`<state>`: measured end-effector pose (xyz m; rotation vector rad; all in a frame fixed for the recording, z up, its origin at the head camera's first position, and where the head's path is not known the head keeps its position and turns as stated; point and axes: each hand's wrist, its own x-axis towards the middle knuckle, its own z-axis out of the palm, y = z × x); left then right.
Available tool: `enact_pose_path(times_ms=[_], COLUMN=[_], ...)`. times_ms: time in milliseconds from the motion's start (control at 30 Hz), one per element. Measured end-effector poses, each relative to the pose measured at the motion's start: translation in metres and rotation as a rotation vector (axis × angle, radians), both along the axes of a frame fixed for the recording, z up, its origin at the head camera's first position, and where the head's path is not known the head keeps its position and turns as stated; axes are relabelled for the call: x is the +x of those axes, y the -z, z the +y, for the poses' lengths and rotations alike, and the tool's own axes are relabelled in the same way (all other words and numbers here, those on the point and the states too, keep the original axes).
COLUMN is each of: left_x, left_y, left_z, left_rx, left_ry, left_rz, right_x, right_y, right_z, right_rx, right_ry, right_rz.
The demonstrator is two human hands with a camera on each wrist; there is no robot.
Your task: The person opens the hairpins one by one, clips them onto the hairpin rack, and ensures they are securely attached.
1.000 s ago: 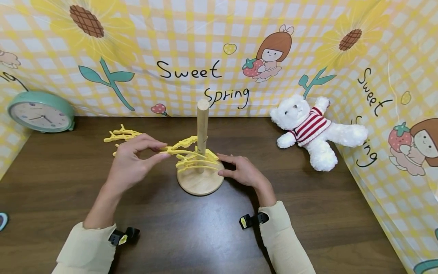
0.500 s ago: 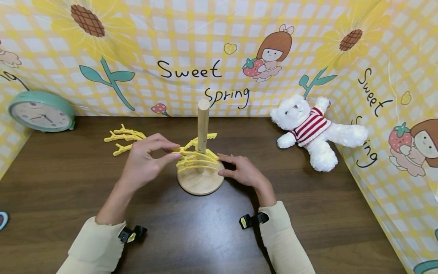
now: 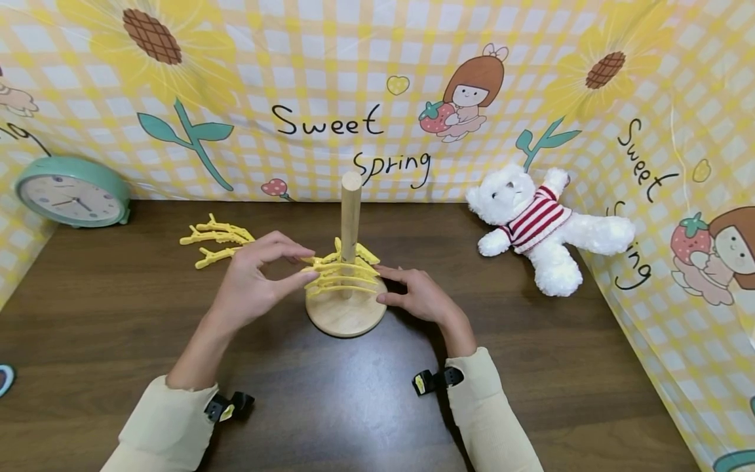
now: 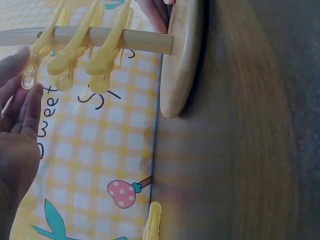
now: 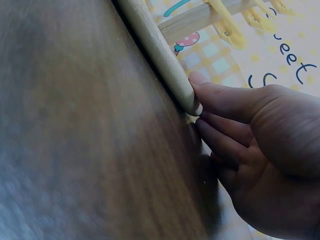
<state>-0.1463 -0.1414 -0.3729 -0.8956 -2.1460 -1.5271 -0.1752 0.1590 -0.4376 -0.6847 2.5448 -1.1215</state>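
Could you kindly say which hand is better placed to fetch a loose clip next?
Likely the left hand, after releasing its clip: it's nearer the loose clips, while the right hand holds the wooden base.

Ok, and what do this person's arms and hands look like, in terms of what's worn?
Long, pale cream sleeves cover both forearms: the left sleeve and the right sleeve. A small black device with a yellow patch sits at each cuff, the left device and the right device. The left hand and right hand are bare, without gloves.
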Motion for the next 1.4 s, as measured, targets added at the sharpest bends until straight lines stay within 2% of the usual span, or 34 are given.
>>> enact_pose_path(times_ms=[600, 900, 1100, 1267, 1400], left_x=[0.004, 0.005, 0.0, -0.004, -0.005], left_y=[0.004, 0.005, 0.007, 0.012, 0.017], left_z=[-0.003, -0.017, -0.033, -0.05, -0.062], left_rx=[0.041, 0.021, 0.007, -0.033, -0.039], left_ry=[0.032, 0.018, -0.05, -0.16, -0.219], left_rz=[-0.086, -0.126, -0.181, -0.243, -0.272], right_x=[0.002, 0.001, 0.0, 0.001, 0.001], right_y=[0.0, -0.002, -0.003, -0.003, -0.002], right_z=[-0.001, 0.0, 0.0, 0.0, -0.001], right_rx=[0.013, 0.004, 0.011, 0.011, 0.01], right_ry=[0.015, 0.001, 0.01, 0.007, 0.008], right_rz=[-0.018, -0.015, -0.01, -0.01, -0.011])
